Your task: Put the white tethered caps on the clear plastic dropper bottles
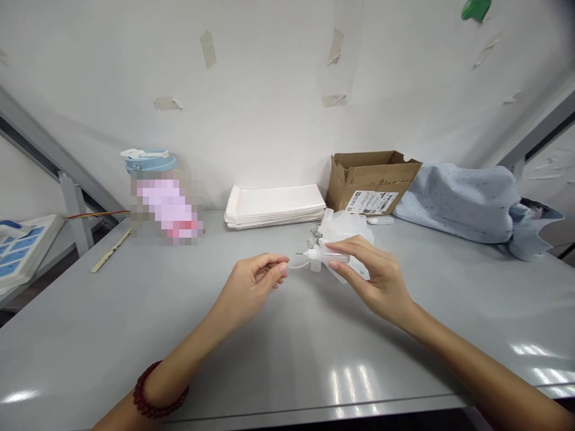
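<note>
My right hand (375,275) grips a small translucent bottle (335,256) between thumb and fingers. The bottle lies sideways in the air, its thin needle tip (299,254) pointing left. My left hand (258,276) is closed in a pinch just left of that tip, on the end of a thin white strap (300,266) that runs to the bottle's neck. Whether a cap sits between the left fingertips is hidden. Behind the bottle lies a heap of similar white and clear plastic pieces (345,226), partly covered by my right hand.
A stack of white envelopes (276,203) lies by the wall, with an open cardboard box (372,179) beside it. Light blue fabric (462,200) sits at the right. A blue-lidded container (150,161), partly blurred, and a narrow strip (111,250) are on the left of the grey table (269,359).
</note>
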`<state>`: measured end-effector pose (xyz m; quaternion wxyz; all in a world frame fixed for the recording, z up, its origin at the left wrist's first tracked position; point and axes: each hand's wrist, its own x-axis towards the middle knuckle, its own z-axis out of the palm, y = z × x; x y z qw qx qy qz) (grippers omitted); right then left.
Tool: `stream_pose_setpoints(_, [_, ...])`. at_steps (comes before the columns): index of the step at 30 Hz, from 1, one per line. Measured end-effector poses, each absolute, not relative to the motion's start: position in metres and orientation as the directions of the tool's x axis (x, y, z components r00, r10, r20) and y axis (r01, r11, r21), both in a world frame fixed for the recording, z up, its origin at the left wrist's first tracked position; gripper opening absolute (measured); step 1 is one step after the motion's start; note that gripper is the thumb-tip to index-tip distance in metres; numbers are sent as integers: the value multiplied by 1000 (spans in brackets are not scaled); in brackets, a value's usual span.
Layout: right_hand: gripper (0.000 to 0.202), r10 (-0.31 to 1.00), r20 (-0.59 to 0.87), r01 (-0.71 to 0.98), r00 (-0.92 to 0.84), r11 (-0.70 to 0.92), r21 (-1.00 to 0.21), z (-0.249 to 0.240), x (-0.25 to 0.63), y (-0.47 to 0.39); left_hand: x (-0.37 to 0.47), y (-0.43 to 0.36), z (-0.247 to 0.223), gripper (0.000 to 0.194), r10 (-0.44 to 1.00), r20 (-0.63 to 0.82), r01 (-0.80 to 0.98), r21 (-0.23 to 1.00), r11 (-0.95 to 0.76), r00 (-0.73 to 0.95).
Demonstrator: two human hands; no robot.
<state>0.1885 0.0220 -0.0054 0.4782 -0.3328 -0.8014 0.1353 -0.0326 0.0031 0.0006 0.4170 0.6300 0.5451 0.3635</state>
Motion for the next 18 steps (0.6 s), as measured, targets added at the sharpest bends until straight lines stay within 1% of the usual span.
stream_pose_setpoints(4, [23, 683, 674, 425, -284, 719, -549, -4, 190, 23, -35, 5, 4, 24, 992, 23, 321, 945, -61, 122])
stream_pose_setpoints(8, [24, 670, 684, 417, -288, 731, -540, -4, 190, 22, -35, 4, 7, 20, 995, 27, 289, 956, -52, 91])
stream_pose_setpoints(15, [26, 635, 709, 400, -307, 762, -510, -5, 187, 22, -36, 2, 9, 24, 990, 61, 293, 951, -96, 125])
stream_pose_setpoints(18, [25, 670, 678, 378, -302, 737, -560, -5, 186, 20, -36, 2, 10, 22, 984, 79, 301, 946, -124, 158])
